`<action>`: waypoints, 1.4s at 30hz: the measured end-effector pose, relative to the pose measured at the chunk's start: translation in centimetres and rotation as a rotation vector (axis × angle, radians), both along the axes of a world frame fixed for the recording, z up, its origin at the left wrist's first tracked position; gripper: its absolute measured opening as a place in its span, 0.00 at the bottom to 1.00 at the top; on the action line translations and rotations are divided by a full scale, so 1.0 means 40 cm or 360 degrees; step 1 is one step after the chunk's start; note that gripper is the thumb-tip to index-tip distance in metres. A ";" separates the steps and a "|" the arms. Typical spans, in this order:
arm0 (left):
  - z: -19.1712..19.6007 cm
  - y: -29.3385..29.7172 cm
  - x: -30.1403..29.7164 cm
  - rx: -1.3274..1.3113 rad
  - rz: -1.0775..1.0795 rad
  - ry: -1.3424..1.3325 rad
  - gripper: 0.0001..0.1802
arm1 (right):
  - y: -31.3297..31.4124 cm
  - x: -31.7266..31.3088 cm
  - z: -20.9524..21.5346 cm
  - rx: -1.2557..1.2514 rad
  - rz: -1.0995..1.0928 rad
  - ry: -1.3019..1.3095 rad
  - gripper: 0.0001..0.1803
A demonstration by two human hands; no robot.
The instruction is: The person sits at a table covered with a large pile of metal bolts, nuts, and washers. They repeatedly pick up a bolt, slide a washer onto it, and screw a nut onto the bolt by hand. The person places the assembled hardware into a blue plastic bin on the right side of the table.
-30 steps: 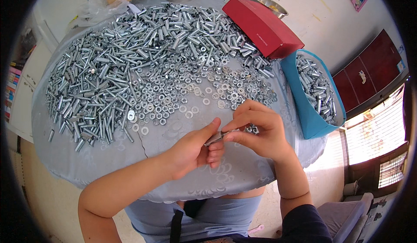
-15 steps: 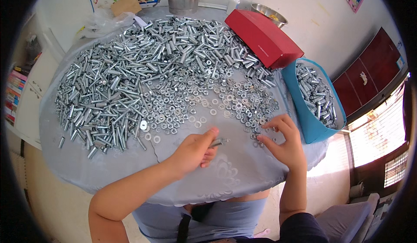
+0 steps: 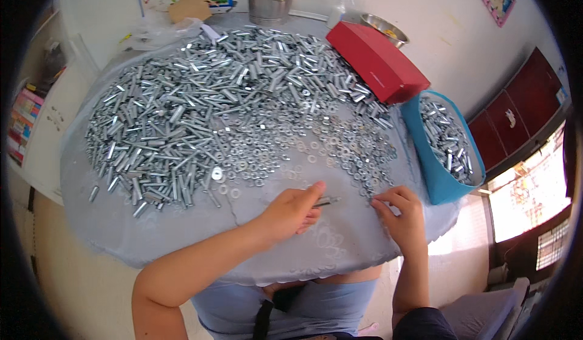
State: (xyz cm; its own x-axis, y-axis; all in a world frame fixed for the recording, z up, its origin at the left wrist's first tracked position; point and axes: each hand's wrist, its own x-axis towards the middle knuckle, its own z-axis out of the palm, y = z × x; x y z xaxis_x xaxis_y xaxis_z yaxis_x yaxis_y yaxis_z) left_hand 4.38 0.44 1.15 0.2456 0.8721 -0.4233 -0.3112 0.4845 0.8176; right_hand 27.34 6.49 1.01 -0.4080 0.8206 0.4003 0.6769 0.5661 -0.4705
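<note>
My left hand (image 3: 291, 211) is closed round a silvery sleeve anchor (image 3: 328, 201), whose thin threaded end points right, over the bare cloth in front of the piles. My right hand (image 3: 401, 211) has thumb and fingertips pinched together at the near right edge of the nuts and washers (image 3: 358, 152); whatever lies between the fingertips is too small to make out. Ahead of my left hand spreads a large heap of metal sleeves and bolts (image 3: 176, 115). A few flat washers (image 3: 235, 192) lie apart near that heap's front edge.
A blue fabric bin (image 3: 434, 170) full of metal sleeves stands at the right, beside a red box (image 3: 379, 61). Behind are a steel pail (image 3: 270, 3), a spray bottle (image 3: 337, 12) and a steel bowl (image 3: 398, 33). The grey tablecloth (image 3: 164, 234) ends close to my lap.
The fingers of my right hand, spread apart before, have come together in a pinch beside the nuts. My left hand keeps its hold on the sleeve anchor. The whole view has shifted slightly.
</note>
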 end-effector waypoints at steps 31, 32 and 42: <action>-0.049 0.001 -0.009 0.0391 -0.0069 0.0151 0.27 | -0.074 -0.130 0.051 -0.0948 0.0411 0.1026 0.06; -0.043 -0.003 -0.009 0.0408 -0.0083 0.0206 0.27 | -0.075 -0.133 0.051 -0.0979 0.0421 0.1056 0.06; -0.047 0.001 -0.004 0.0283 -0.0132 -0.0012 0.26 | -0.074 -0.142 0.050 -0.1294 0.0456 0.1269 0.09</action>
State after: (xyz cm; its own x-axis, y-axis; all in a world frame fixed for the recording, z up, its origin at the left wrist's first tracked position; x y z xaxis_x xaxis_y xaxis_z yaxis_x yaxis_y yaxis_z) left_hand 4.23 0.49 -0.72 0.3226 0.9095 -0.2623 -0.2826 0.3570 0.8903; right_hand 21.66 3.54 3.03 -0.4897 0.8715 0.0265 -0.0758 -0.0122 -0.9970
